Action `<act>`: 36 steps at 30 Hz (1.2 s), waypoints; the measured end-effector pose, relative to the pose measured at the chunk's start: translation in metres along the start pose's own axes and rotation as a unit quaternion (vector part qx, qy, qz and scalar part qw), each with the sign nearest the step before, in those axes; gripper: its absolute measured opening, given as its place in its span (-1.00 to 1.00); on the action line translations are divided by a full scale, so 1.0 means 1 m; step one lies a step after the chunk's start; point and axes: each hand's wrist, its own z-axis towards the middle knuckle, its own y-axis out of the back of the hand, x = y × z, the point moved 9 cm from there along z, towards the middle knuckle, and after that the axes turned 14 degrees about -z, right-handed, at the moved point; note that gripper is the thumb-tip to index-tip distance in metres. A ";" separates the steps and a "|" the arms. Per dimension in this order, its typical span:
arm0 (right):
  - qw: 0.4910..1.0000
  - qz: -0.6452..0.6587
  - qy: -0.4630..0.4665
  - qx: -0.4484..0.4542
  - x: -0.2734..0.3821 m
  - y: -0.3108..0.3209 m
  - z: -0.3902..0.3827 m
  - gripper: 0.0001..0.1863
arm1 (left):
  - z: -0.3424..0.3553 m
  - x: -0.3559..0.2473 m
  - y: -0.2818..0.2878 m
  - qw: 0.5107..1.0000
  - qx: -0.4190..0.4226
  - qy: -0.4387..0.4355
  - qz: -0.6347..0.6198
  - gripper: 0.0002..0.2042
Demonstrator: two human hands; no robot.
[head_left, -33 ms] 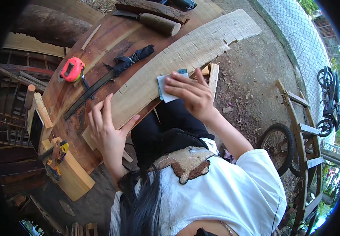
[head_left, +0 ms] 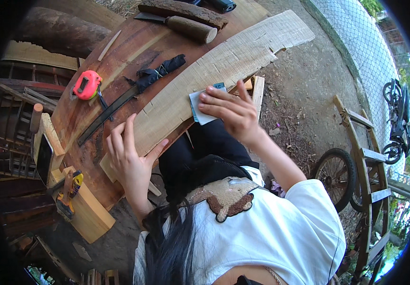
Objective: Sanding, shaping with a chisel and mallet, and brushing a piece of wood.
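1. Nearest the lens: your white shirt [head_left: 271, 232] fills the bottom of the frame, dark hair [head_left: 169, 247] hanging down it a bit left of centre.
2. Your left hand [head_left: 130, 154] is on the board's lower-left end, left of centre in the frame. Fingers are spread over the top, thumb apart from them by the near edge. Honestly can't tell if you're clamping or just pressing.
3. Your right hand [head_left: 228, 109] is mid-frame, fingers laid flat over the folded sheet [head_left: 200, 111], thumb sticking up away from them. So the fingers aren't curled around anything.
4. That sheet, white with blue-green edges, sits at the board's near edge, about halfway along.
5. The board [head_left: 167, 104] itself slants from left of centre to the upper right, cracked and notched along its edges.
6. Past it is your reddish table [head_left: 124, 59], with a dark blade [head_left: 105, 118], a black bundle [head_left: 160, 73] and a pink tape measure [head_left: 87, 84].
7. Top of frame: a wood-handled knife [head_left: 191, 28] beside a slab of bark [head_left: 181, 12].
8. Way back on the right: a wheel [head_left: 335, 180], a wooden frame [head_left: 373, 155], then a motorbike [head_left: 397, 121] near the wire fence [head_left: 347, 38].
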 end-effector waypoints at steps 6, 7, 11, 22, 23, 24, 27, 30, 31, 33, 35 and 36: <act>0.986 -0.107 -0.105 -0.069 -0.087 0.020 0.000 -0.75 | 0.000 0.000 0.001 1.000 -0.009 0.003 0.004 -0.29; 0.984 -0.108 -0.121 -0.077 -0.089 0.020 -0.002 -0.75 | -0.001 0.001 0.001 1.000 -0.008 0.005 0.006 -0.29; 0.998 0.002 -0.053 -0.030 -0.015 0.001 0.003 -0.73 | 0.001 0.003 -0.003 0.999 0.012 0.037 -0.030 -0.29; 0.986 -0.092 -0.140 0.016 -0.052 0.012 0.026 -0.61 | 0.000 0.001 -0.001 1.000 -0.011 0.009 -0.001 -0.28; 0.988 -0.044 -0.135 0.056 -0.032 0.001 0.027 -0.61 | 0.001 0.000 -0.002 1.000 -0.007 0.005 -0.002 -0.28; 0.994 -0.004 -0.100 0.051 -0.003 -0.006 0.028 -0.60 | 0.001 0.000 -0.002 1.000 -0.007 0.006 -0.001 -0.28; 0.996 0.037 -0.043 0.068 0.014 -0.011 0.032 -0.59 | 0.000 0.001 -0.001 1.000 -0.005 0.004 0.010 -0.29; 0.995 -0.054 -0.062 0.062 -0.035 -0.007 0.036 -0.60 | -0.002 0.000 0.002 1.000 -0.005 0.008 0.006 -0.30; 0.991 -0.089 -0.087 0.049 -0.058 -0.001 0.036 -0.60 | -0.002 0.000 0.001 1.000 -0.006 0.008 0.010 -0.30; 0.983 -0.081 -0.157 0.056 -0.082 0.006 0.037 -0.59 | -0.001 0.000 0.001 1.000 -0.010 0.009 0.013 -0.30; 0.984 -0.111 -0.125 0.056 -0.060 -0.004 0.034 -0.60 | 0.000 -0.002 0.000 1.000 -0.010 0.000 0.014 -0.30; 0.989 -0.088 -0.094 0.077 -0.037 -0.011 0.035 -0.59 | 0.000 -0.002 0.000 1.000 -0.011 0.000 0.014 -0.30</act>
